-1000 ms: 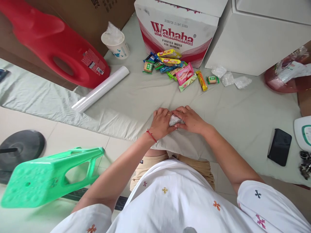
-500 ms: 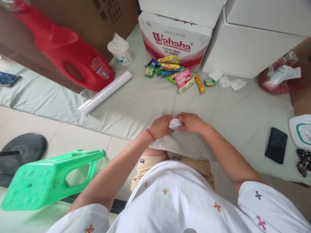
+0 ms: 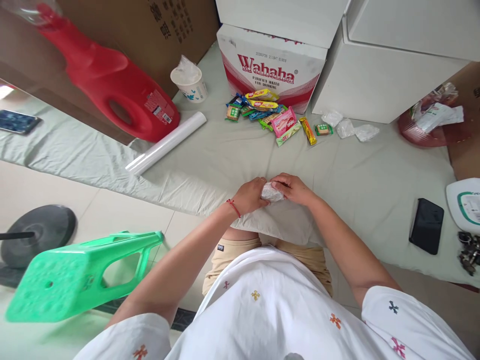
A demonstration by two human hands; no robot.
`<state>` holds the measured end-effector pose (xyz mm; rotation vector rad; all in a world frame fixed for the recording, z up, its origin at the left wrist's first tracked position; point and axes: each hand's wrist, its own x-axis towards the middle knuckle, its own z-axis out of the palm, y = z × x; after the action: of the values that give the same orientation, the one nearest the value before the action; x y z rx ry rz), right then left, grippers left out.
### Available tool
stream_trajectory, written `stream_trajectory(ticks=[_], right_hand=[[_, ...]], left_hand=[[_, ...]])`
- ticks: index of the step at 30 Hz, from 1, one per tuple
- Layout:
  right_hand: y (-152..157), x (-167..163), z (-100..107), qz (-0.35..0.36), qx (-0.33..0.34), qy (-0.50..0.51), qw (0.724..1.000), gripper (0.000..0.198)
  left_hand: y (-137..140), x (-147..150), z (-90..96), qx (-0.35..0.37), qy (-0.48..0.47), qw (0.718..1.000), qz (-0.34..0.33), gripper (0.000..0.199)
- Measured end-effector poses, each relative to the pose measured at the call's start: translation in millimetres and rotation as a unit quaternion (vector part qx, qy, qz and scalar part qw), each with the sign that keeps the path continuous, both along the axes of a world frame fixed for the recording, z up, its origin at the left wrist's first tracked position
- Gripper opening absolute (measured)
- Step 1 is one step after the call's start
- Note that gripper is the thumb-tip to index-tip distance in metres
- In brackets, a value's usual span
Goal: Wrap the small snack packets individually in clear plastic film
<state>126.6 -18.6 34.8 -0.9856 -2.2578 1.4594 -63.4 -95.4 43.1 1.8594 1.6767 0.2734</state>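
Note:
A small bundle in crinkled clear plastic wrap point(image 3: 272, 193) is between my hands at the near edge of the cloth-covered table; what is inside it I cannot make out. My left hand point(image 3: 252, 194), with a red string bracelet at the wrist, grips its left end. From the right, my right hand point(image 3: 294, 187) pinches the bundle's upper right side with thumb and fingers. Farther back lie several packaged snacks, among them a pink wafer packet point(image 3: 284, 121) and a yellow-wrapped bar point(image 3: 308, 131). Beside a green-wrapped biscuit point(image 3: 323, 130) are three plastic-wrapped bundles point(image 3: 345, 128).
A white roll point(image 3: 167, 143) lies by a large red jug point(image 3: 123, 90) and a paper cup point(image 3: 189, 85). The Wahaha carton point(image 3: 270, 67) and white boxes point(image 3: 386, 70) line the back. At right are a black phone point(image 3: 426, 226) and keys point(image 3: 468, 252). A green stool point(image 3: 82, 280) lies on the floor.
My right hand has shifted its grip up over the bundle's top, baring more of its right end. My left hand keeps its hold. The view has shifted slightly.

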Motion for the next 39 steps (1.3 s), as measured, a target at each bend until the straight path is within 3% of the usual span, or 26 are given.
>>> stream_trajectory(ticks=[6, 12, 14, 19, 24, 26, 29, 32, 34, 36, 39], right_hand=[[-10, 3, 3, -0.055, -0.157, 0.026, 0.986, 0.036], [-28, 11, 1, -0.115, -0.227, 0.070, 0.964, 0.039], [-32, 16, 1, -0.132, -0.237, 0.079, 0.959, 0.042], [-37, 35, 7, -0.208, -0.189, 0.119, 0.952, 0.056], [-48, 36, 9, -0.152, -0.214, 0.113, 0.958, 0.056], [-53, 32, 6, -0.172, -0.228, 0.126, 0.950, 0.048], [-56, 30, 1, -0.220, -0.210, 0.144, 0.942, 0.041], [-59, 29, -2, -0.271, -0.157, 0.143, 0.939, 0.039], [-64, 26, -2, -0.304, -0.108, 0.133, 0.937, 0.038], [-72, 20, -2, -0.317, -0.065, 0.118, 0.939, 0.037], [-83, 12, -4, -0.298, -0.044, 0.095, 0.949, 0.036]], left_hand=[[-13, -9, 5.3, 0.013, -0.205, 0.979, 0.017, 0.076], [-30, -2, 9.3, -0.072, -0.357, 0.930, 0.054, 0.074], [-32, 2, 10.4, -0.088, -0.363, 0.925, 0.069, 0.070], [-31, 11, 13.4, -0.048, -0.280, 0.955, 0.083, 0.062], [-31, 24, 15.5, -0.036, -0.311, 0.946, 0.083, 0.063], [-32, 28, 15.2, -0.054, -0.361, 0.926, 0.093, 0.065], [-37, 29, 13.5, -0.108, -0.482, 0.860, 0.131, 0.082], [-43, 33, 10.9, -0.125, -0.561, 0.785, 0.230, 0.102], [-47, 40, 8.3, -0.127, -0.572, 0.751, 0.304, 0.094], [-49, 52, 4.7, -0.119, -0.566, 0.736, 0.352, 0.080], [-50, 65, -1.4, -0.068, -0.527, 0.750, 0.393, 0.063]])
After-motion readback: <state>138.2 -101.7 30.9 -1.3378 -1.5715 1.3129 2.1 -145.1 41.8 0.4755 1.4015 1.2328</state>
